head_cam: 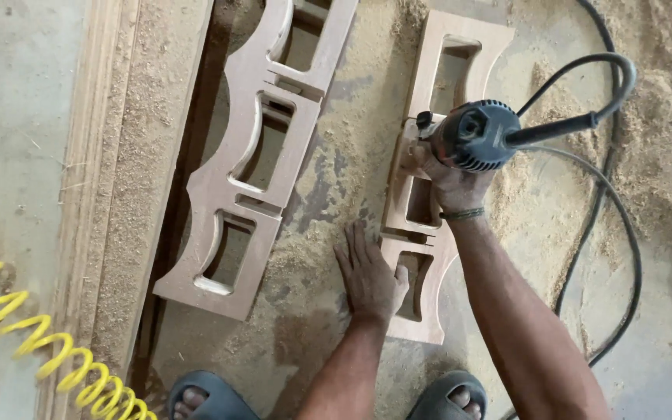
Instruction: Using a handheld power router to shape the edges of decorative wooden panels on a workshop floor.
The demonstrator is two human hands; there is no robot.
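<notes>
We grip trim router [472, 136] in right hand [453, 183], riding carved wooden panel [429, 194] on sawdust floor [328, 179]. Left hand [369, 276] flat, unclenched, pinning panel's near end. Best keep base level, cable [608, 233] clear, thumb away from cutout.

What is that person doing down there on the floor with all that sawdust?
A person is working on a cut-out wooden panel lying on the dusty floor. The right hand grips a small dark power router standing on the panel, its black cord looping away. The left hand lies flat against the panel's near end. A second, similar panel lies to the left, and a yellow coiled hose is nearby.
</notes>
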